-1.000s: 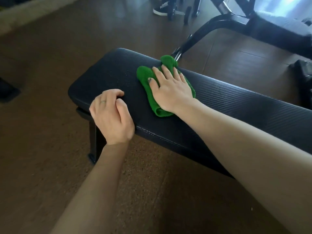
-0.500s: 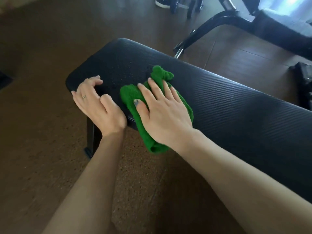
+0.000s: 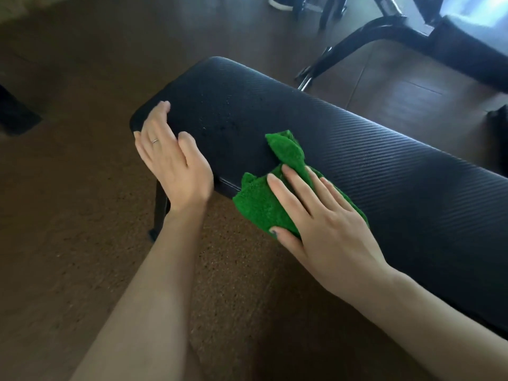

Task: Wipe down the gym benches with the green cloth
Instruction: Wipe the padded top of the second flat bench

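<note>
Under the flat right hand (image 3: 327, 224) the green cloth (image 3: 264, 207) is pressed on the bench (image 3: 384, 171) front edge; droplets beyond the open, empty left hand (image 3: 173, 160) should be wiped with firm, overlapping strokes.

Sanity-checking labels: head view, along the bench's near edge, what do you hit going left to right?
bench leg → left hand, flat on the black bench end → green cloth → right hand pressing the cloth.

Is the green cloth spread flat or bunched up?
Bunched: the green terry cloth lies crumpled under the right hand, one corner sticking out.
</note>
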The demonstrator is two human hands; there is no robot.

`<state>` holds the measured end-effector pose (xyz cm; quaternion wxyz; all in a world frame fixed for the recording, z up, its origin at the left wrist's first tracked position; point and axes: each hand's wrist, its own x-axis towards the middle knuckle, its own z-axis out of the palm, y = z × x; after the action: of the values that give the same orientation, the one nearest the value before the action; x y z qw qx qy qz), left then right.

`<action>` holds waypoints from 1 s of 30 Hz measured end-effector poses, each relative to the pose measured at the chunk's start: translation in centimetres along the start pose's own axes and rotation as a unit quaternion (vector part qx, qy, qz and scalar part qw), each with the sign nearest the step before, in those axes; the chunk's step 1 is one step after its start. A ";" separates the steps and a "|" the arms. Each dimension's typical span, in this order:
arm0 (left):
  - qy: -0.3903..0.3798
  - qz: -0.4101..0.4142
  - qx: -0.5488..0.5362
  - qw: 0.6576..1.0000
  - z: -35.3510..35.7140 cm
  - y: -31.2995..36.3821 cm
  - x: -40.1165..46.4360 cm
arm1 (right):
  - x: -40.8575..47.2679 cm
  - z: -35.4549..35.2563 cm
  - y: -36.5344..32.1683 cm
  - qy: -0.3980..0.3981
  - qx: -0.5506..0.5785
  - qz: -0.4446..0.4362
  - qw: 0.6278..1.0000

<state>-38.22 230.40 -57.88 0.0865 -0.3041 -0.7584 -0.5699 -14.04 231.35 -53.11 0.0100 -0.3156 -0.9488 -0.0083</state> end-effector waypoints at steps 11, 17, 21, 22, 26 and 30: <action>-0.105 -0.035 -0.095 0.989 -1.6 -1.1 0.7 | 9.5 0.8 -3.6 0.031 -0.001 -0.073 0.997; -0.057 -0.146 -0.097 0.983 -2.3 -2.7 2.7 | 0.2 0.9 -0.4 0.043 -0.053 -0.087 0.994; -0.080 -0.198 -0.167 0.963 -1.7 -3.6 2.6 | -1.5 0.6 1.7 0.031 -0.075 -0.116 0.990; -0.071 -0.201 -0.180 0.960 -1.5 -3.7 2.7 | -0.7 0.5 1.4 0.030 -0.080 -0.121 0.989; -0.071 -0.212 -0.209 0.952 -1.4 -4.0 2.8 | 4.4 0.8 -1.0 0.044 -0.101 -0.129 0.986; -0.115 -0.240 -0.303 0.915 -2.6 -4.0 3.0 | 10.7 1.3 -4.8 0.055 -0.070 -0.125 0.988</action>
<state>-43.43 228.43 -58.83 -0.2367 -0.1883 -0.6039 -0.7374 -25.49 233.91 -54.17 0.0386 -0.1933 -0.9759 -0.0933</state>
